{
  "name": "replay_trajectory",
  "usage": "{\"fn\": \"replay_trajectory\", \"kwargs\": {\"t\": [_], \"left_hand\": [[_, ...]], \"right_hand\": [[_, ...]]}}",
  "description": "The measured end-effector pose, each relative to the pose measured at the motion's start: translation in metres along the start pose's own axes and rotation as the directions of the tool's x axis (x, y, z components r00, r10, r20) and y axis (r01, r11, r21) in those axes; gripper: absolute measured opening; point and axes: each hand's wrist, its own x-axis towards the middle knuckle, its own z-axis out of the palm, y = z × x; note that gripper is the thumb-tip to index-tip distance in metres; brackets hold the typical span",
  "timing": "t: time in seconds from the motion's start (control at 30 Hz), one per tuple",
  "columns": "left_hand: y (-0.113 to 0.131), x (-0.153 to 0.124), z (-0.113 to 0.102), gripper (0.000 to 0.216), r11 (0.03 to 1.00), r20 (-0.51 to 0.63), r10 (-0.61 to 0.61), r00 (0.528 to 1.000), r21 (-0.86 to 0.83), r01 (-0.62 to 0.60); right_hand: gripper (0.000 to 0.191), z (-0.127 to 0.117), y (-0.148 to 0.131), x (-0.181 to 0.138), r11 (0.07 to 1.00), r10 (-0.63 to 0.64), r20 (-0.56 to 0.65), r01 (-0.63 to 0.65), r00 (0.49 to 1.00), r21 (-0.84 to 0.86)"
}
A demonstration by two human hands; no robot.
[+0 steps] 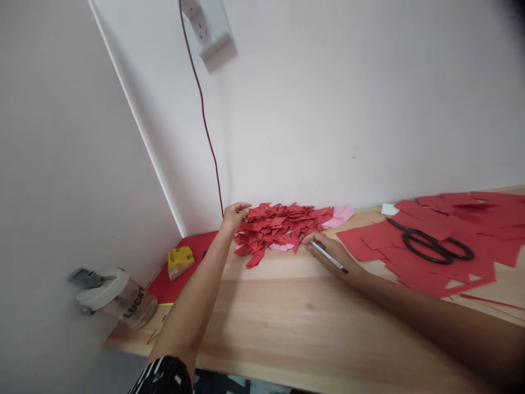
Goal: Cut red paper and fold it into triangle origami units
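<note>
A heap of folded red paper pieces [283, 221], with a few pink ones among them, lies against the wall. At its left end my left hand [235, 214] reaches in, fingers stretched out and touching or very near the paper; I see nothing held in it. My right hand [322, 245] is at the heap's right front edge, with a white pen [330, 256] held in it, its dark end pointing back toward my forearm. Its fingertips are partly hidden against the paper.
Black-handled scissors [430, 246] lie on flat red paper sheets [488, 241] at the right. A lidded clear bottle [123, 301] stands at the left, near a yellow packet [180, 261] on red paper. A cord [203, 106] hangs down from a wall socket [200, 27].
</note>
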Motion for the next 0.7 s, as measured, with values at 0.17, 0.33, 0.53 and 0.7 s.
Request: {"fn": "replay_trajectory", "kwargs": {"t": [0.17,0.33,0.53,0.7], "left_hand": [[-0.021,0.023,0.001,0.013,0.998,-0.061,-0.013,0.998,0.053,0.016],[-0.038,0.036,-0.006,0.013,0.988,-0.153,-0.029,0.988,0.149,0.052],[-0.052,0.040,-0.010,0.009,0.941,-0.246,0.026,0.969,0.333,0.059],[-0.044,0.031,-0.010,0.005,0.894,-0.286,0.111,0.952,0.448,0.030]], "right_hand": [[0.022,-0.005,-0.010,-0.004,0.999,-0.033,0.026,0.032,0.999,0.019],[0.023,-0.007,-0.015,-0.005,1.000,-0.023,0.046,0.022,0.999,0.017],[0.019,0.000,-0.004,0.001,0.998,0.059,0.037,-0.059,0.998,-0.006],[0.020,0.002,0.005,0.002,1.000,-0.017,0.035,0.017,0.999,0.003]]}}
